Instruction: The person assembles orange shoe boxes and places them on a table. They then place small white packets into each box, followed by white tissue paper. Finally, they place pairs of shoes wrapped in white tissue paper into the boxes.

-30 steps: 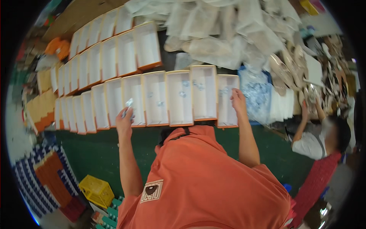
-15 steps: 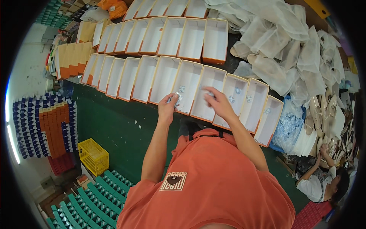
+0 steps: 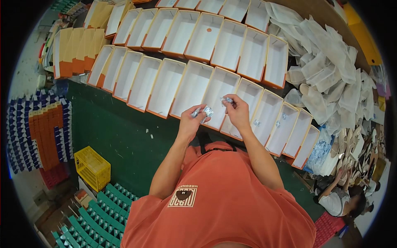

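My left hand [image 3: 189, 126] is closed around a small bunch of blue-and-white desiccant packets [image 3: 208, 110], which stick out between thumb and fingers. Just right of it, my right hand [image 3: 238, 113] pinches a desiccant packet [image 3: 226, 100] at its fingertips. Both hands are over the near edge of the front row of open shoe boxes [image 3: 196, 82], white inside with orange outer walls. Farther right along that row, a few packets [image 3: 257, 123] lie on the bottoms of boxes. My fingers partly hide how many packets each hand has.
Behind stands a second row of open boxes [image 3: 201, 35]. White tissue-wrapped shoes [image 3: 331, 62] are heaped at the right, near a blue plastic bag [image 3: 320, 149]. A yellow crate [image 3: 93, 167] sits on the green floor [image 3: 124, 140] at left. A co-worker [image 3: 337, 202] is at far right.
My right hand has come back from over a box toward my left hand, its fingers now closed on a packet. The view has turned, so the boxes appear farther right.
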A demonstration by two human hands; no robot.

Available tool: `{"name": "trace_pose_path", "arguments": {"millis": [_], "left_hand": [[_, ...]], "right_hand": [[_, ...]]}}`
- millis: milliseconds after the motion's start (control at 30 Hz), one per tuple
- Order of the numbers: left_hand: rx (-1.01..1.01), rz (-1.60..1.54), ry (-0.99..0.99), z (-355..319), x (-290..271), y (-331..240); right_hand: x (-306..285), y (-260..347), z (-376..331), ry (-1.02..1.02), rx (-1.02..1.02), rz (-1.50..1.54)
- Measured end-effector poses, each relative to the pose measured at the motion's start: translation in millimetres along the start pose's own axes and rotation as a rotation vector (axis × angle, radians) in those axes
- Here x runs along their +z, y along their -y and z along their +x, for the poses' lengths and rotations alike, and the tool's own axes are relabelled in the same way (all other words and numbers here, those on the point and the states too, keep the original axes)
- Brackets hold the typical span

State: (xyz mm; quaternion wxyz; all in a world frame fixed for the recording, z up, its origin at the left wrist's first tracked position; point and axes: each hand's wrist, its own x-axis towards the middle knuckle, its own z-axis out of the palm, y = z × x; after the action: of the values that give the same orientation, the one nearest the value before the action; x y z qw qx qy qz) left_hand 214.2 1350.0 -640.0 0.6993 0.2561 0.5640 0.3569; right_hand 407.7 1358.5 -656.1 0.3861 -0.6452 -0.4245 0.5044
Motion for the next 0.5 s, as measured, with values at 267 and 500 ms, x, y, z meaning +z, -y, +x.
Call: {"name": "trace_pose_path", "arguments": {"millis": [267, 500], "left_hand": [[0.072, 0.201, 0.013, 65.1, -66.5, -27.1], [-0.023, 0.369, -0.021, 83.2, -78.6, -31.4]], "right_hand": [[14.0, 8.0, 34.6, -0.146, 0.259, -0.014], [20.2, -2.3, 38.3, -0.098, 0.036, -0.08]]}}
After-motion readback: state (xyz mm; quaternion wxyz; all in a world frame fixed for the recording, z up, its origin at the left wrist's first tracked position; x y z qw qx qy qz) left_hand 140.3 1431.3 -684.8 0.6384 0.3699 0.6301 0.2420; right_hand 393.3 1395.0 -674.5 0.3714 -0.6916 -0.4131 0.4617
